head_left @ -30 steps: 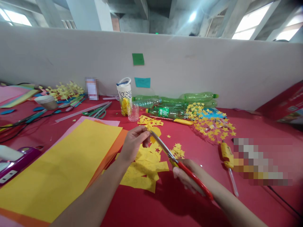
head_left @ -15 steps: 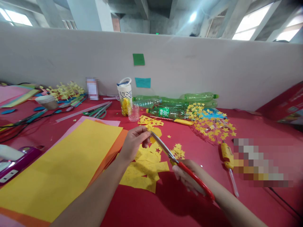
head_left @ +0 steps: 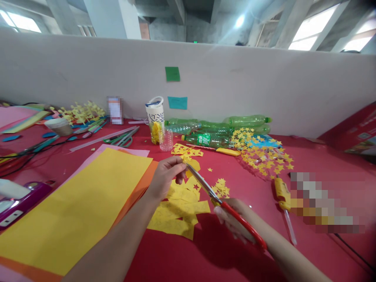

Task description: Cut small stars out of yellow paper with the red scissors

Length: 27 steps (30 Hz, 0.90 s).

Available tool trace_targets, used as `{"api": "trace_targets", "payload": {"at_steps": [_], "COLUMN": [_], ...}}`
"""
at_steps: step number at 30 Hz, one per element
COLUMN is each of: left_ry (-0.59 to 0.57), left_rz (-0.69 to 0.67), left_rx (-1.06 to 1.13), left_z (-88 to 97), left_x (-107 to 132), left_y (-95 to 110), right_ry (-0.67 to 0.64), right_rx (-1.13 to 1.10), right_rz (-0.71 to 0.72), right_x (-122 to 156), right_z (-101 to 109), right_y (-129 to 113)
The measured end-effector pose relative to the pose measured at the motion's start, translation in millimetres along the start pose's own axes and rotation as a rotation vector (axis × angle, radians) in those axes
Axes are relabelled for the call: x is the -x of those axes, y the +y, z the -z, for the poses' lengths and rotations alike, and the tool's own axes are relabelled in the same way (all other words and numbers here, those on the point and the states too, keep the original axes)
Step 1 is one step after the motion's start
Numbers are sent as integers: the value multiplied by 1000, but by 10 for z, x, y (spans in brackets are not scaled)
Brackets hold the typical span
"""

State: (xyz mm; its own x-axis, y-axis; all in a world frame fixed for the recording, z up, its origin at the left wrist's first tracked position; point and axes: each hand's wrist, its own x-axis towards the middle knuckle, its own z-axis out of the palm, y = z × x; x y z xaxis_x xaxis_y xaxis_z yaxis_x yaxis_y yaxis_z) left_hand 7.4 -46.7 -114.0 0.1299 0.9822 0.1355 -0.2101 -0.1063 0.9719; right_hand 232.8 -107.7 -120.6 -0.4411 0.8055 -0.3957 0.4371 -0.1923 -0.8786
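Note:
Between the thumb and fingers of my left hand (head_left: 170,170) is a small piece of yellow paper (head_left: 185,159), partly hidden by the fingertips. My right hand (head_left: 235,219) grips red-handled scissors (head_left: 241,222). Their blades point up and left and reach the paper at my left fingertips. Below the hands lie yellow paper scraps (head_left: 176,215), some with star-shaped holes. A little pile of yellow paper stars (head_left: 221,188) sits just beyond my right hand, and a single star (head_left: 210,169) lies above it.
Yellow sheets (head_left: 88,203) over orange and pink ones cover the left. Behind stand a white patterned cup (head_left: 154,113) and lying green bottles (head_left: 211,140). Stars on stems (head_left: 261,152), a yellow glue gun (head_left: 282,194) and a blurred-out object are at right. Green-handled scissors (head_left: 125,140) lie back left.
Both hands stay almost in place. The scissor tips and the small paper at my left fingertips have shifted very slightly.

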Motion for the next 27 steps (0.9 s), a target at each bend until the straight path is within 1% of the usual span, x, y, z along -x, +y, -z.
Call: {"api": "trace_targets", "payload": {"at_steps": [7,11,17,23,27], "left_ry": [-6,13,42,105,77], "left_rz": [-26,-52,-79,-235,-182], "left_rx": [-37,-44,-10,-73,-43], "left_z": [20,30,47,16,2], "left_x": [10,-2,-19,-33,-35], "left_y": [5,-2,-40,-3,-4], "right_ry": [15,12,48,27,27], "right_rx": [2,-2,23,12,20], "right_rz": [-3,-5,6,29,37], "right_x": [-10,-12,-44,-32,-3], "right_z": [-1,-5,1,5,-6], "right_y": [17,33,143,145,86]}}
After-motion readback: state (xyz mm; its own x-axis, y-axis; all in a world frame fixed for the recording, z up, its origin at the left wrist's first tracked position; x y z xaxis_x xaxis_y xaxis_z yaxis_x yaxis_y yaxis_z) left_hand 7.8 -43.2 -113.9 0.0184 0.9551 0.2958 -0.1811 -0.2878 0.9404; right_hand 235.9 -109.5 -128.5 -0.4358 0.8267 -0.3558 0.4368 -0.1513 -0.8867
